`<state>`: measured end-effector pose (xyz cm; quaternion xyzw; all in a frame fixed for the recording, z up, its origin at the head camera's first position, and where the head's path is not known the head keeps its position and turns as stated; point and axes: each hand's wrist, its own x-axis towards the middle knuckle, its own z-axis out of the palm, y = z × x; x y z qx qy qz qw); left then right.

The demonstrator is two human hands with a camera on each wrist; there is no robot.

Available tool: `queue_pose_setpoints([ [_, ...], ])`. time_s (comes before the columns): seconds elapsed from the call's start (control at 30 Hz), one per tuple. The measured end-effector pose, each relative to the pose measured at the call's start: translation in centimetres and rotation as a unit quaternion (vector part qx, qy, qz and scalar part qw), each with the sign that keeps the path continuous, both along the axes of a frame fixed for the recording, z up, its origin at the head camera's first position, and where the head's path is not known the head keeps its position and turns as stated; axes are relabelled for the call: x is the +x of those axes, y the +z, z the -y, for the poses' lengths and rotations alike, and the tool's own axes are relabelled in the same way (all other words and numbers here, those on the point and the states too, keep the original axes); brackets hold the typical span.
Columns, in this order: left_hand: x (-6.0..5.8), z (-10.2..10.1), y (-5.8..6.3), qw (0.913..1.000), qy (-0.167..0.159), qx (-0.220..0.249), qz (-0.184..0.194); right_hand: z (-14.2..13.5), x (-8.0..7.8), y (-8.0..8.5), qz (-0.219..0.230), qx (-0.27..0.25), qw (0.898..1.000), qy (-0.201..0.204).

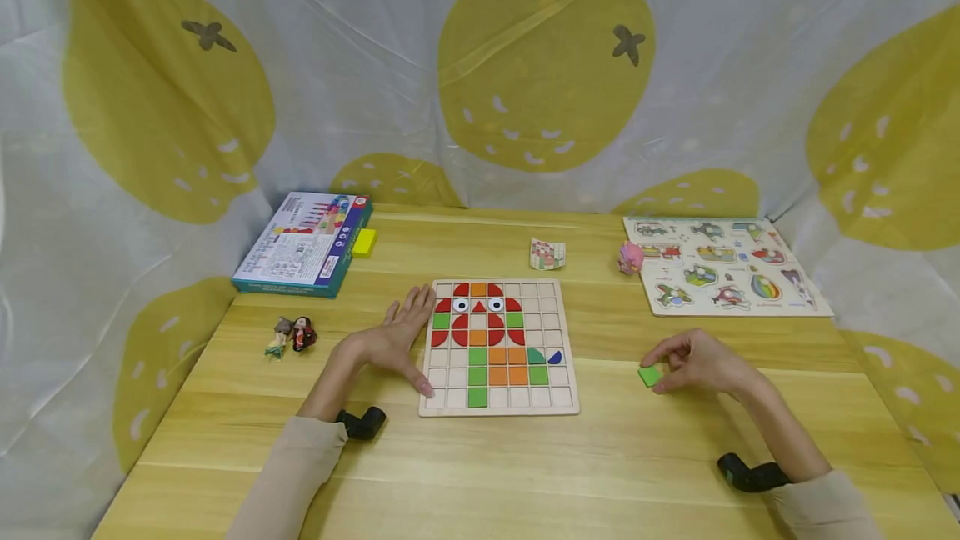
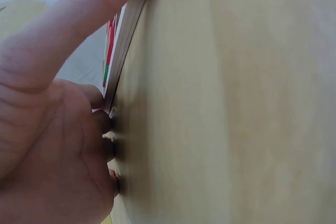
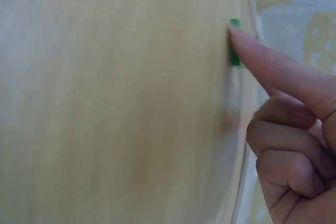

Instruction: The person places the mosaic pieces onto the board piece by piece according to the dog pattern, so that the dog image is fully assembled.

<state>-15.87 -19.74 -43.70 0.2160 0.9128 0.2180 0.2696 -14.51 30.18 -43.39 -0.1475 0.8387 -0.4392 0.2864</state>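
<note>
A wooden grid board lies flat on the table, partly filled with red, orange, green and white-eyed tiles. Along its left edge rests my left hand, fingers stretched out and thumb touching the lower left corner. In the left wrist view, the fingertips meet the table beside the board's side. To the right of the board, my right hand pinches a green square tile between thumb and fingers, low over the table. The right wrist view shows the same green tile edge-on at the thumb tip, other fingers curled.
At the back left lies a flat printed box with a yellow block against it. Small figurines sit left of my hand. Behind the board are a patterned card, a pink toy and a picture puzzle.
</note>
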Motion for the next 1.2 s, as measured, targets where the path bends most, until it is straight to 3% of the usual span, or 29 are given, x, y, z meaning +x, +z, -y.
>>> queue_pose_setpoints([
  [0.23,0.3,0.0,0.1,1.0,0.005,0.003,-0.003,1.7,0.0,0.2,-0.016,0.017,1.0,-0.02],
  [0.5,0.1,-0.5,-0.1,0.9999,-0.006,0.004,-0.014,10.1,1.7,0.7,-0.021,-0.007,1.0,-0.005],
  [0.63,0.1,-1.1,-0.3,0.9998,-0.014,0.008,-0.016,12.9,2.6,0.5,-0.021,0.004,1.0,0.007],
  [0.87,0.0,-1.2,-0.1,0.9997,-0.016,0.01,-0.017,13.6,3.1,0.4,-0.017,0.012,1.0,-0.01],
  [1.2,0.0,-0.8,0.0,0.9996,-0.018,0.003,-0.022,13.6,3.3,0.5,-0.029,-0.001,1.0,0.013],
])
